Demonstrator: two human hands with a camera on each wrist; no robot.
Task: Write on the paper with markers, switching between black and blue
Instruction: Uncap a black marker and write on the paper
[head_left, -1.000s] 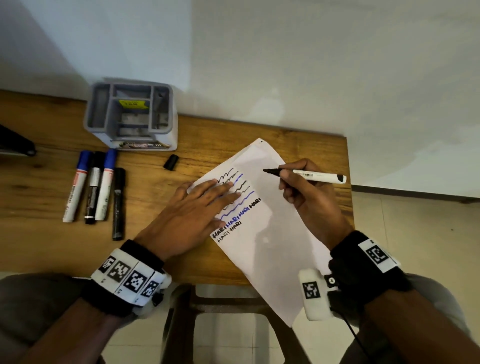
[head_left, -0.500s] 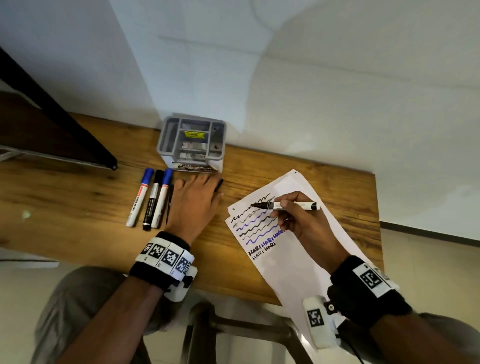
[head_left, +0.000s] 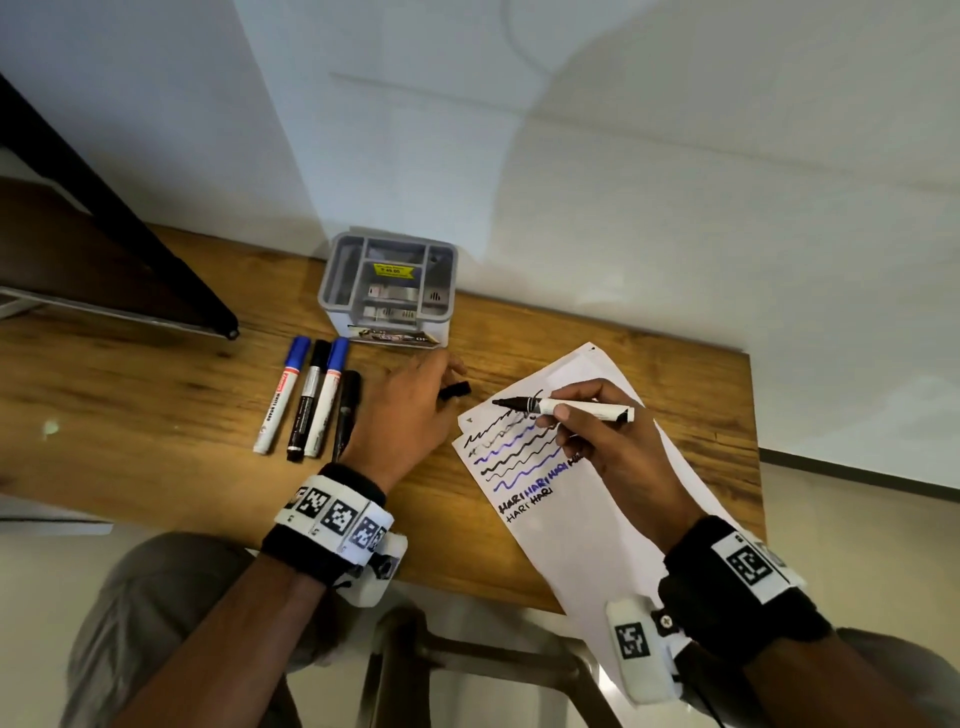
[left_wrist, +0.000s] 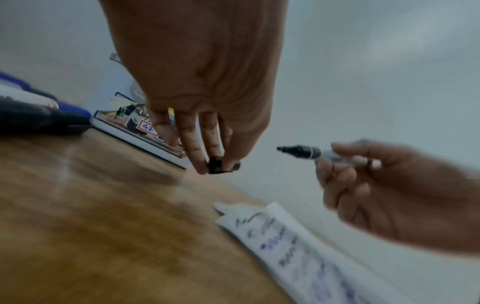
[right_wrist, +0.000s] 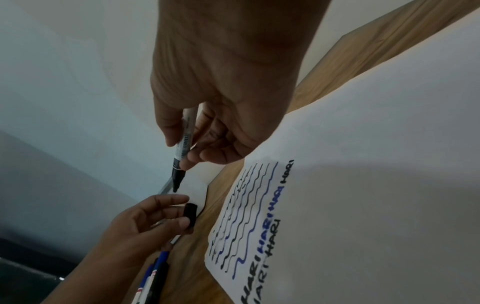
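Note:
My right hand (head_left: 597, 436) holds an uncapped black marker (head_left: 566, 407) level above the top of the white paper (head_left: 597, 525), its tip pointing left. The paper carries wavy black and blue lines and the word HARI. My left hand (head_left: 410, 410) pinches the small black cap (head_left: 456, 390) just above the table, a short way left of the marker tip. In the left wrist view the cap (left_wrist: 219, 164) sits between fingertips and thumb, the marker tip (left_wrist: 296, 151) to its right. The right wrist view shows marker (right_wrist: 180, 158) above cap (right_wrist: 189, 214).
Several capped markers, blue and black, (head_left: 311, 400) lie side by side left of my left hand. A grey desk organiser (head_left: 389, 286) stands by the wall. The wooden table (head_left: 130, 405) ends close right of the paper, which overhangs the front edge. A dark slanted panel (head_left: 104, 270) is far left.
My left hand left the paper, went to the cap by the organiser and now pinches it. The right hand has brought the marker left toward the cap. The head view swung left.

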